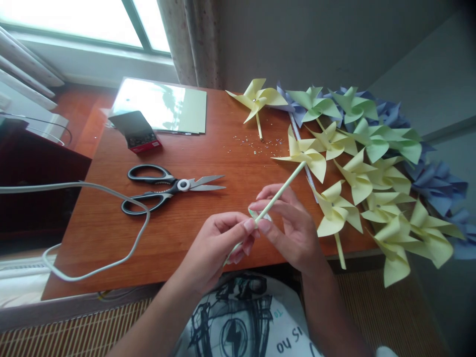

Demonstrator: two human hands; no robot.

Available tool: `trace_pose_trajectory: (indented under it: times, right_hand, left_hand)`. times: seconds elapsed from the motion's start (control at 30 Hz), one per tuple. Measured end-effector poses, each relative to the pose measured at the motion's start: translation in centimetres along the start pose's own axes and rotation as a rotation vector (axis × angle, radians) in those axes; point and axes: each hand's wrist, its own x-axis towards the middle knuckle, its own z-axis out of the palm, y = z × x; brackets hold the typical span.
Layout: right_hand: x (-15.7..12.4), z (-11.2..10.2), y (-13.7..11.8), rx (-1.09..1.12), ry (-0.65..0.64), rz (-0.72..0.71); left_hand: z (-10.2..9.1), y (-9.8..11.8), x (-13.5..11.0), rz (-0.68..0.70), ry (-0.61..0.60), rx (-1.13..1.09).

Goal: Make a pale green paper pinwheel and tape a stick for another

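Observation:
A thin, pale green rolled paper stick [284, 188] slants up and to the right between my hands. My left hand [219, 240] pinches its lower part between thumb and fingertips. My right hand [293, 230] has its thumb and fingers closed about the stick just above that pinch. Beside the stick, at the right fingertips, is a small whitish-green piece [266, 216] that I cannot make out. The stick's upper end overlaps a yellow paper pinwheel [303, 151] in view; whether they touch, I cannot tell.
Black-and-grey scissors [178, 186] lie spread on the wooden table [100, 238]. Behind them are an opened small red box [145, 141] and a paper stack [195, 109]. Yellow, green [316, 104] and blue pinwheels crowd the right side. A white cable [126, 255] loops at left.

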Motion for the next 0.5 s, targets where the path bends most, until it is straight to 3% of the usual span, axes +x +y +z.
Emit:
trace_pose_trajectory:
  times: [0.13,0.37,0.5]
  right_hand:
    - [0.12,-0.4,0.97,0.118,-0.033,-0.024]
    - [0.14,-0.1,1.03,0.169,-0.031,0.009]
    - [-0.1,-0.03,1.03,0.212,-0.057,0.037]
  left_hand:
    - [0.12,-0.25,-0.09,-0.012,-0.026,0.047]
    - [0.63,0.24,-0.65,0.251,0.09,0.498]
    - [0.64,0.37,-0.78,0.292,0.088,0.516]
